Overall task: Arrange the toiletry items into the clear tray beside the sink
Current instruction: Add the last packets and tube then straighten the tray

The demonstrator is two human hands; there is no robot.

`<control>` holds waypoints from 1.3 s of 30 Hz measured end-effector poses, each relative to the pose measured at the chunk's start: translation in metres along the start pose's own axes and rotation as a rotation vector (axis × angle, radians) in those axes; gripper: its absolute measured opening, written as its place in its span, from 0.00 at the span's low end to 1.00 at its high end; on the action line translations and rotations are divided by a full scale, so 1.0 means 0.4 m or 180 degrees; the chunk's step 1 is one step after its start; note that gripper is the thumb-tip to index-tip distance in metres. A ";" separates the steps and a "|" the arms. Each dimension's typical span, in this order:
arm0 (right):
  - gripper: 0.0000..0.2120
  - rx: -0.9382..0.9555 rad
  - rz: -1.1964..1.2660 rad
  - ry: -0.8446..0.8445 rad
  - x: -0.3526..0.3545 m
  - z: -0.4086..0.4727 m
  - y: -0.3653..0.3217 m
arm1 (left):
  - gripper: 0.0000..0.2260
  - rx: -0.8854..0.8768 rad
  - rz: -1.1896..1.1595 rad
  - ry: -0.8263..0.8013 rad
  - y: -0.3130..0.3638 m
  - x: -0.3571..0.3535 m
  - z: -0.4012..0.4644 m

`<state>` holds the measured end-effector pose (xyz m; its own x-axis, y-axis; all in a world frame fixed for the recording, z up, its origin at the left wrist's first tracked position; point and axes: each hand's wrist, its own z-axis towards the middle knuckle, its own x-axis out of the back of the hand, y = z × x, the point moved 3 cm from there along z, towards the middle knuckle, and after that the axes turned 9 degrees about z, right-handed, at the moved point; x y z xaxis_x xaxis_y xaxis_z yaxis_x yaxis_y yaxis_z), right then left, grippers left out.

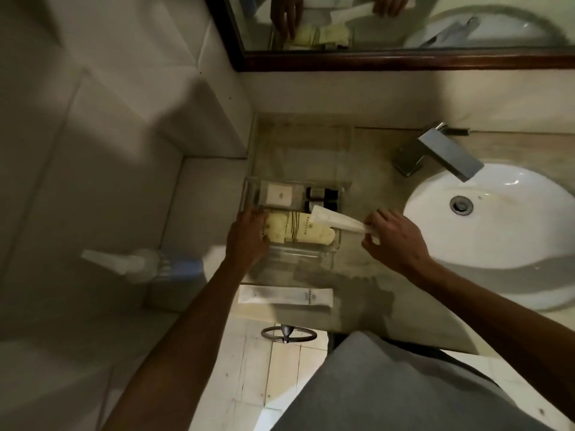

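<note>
The clear tray (337,244) sits on the counter left of the sink. Inside it lie a white square packet (280,195), two dark small bottles (322,199) and pale yellow packets (298,232). My left hand (249,236) rests on the tray's left near corner, its fingers on the yellow packets. My right hand (393,237) pinches the end of a long white sachet (337,219), which slants over the tray's right side. A second long white sachet (285,296) lies flat on the counter near the front edge.
The white basin (497,219) and chrome faucet (441,154) are to the right. A framed mirror (404,60) hangs above. A blurred spray bottle (140,262) stands on the left ledge. A metal ring (288,334) sticks out below the counter edge.
</note>
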<state>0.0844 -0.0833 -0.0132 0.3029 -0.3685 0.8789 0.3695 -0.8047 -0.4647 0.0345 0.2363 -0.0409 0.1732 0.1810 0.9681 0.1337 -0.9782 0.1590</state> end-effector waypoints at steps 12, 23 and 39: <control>0.21 0.0464 -0.0184 -0.0343 -0.116 0.198 -0.213 | 0.26 0.0621 -0.0418 0.0540 -0.048 0.009 -0.059; 0.26 0.1354 -0.0391 -0.0805 -0.194 0.070 -0.277 | 0.26 -0.0559 0.0044 -0.0332 -0.035 -0.090 -0.227; 0.11 0.0619 0.0213 -0.0437 -0.185 -0.030 -0.190 | 0.09 -0.1089 -0.0012 0.0459 0.044 -0.030 -0.161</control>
<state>0.0234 -0.0004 -0.0416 0.4440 -0.3404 0.8288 0.5027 -0.6711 -0.5449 -0.0282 0.2105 -0.0375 0.0306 0.1924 0.9808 -0.2040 -0.9594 0.1946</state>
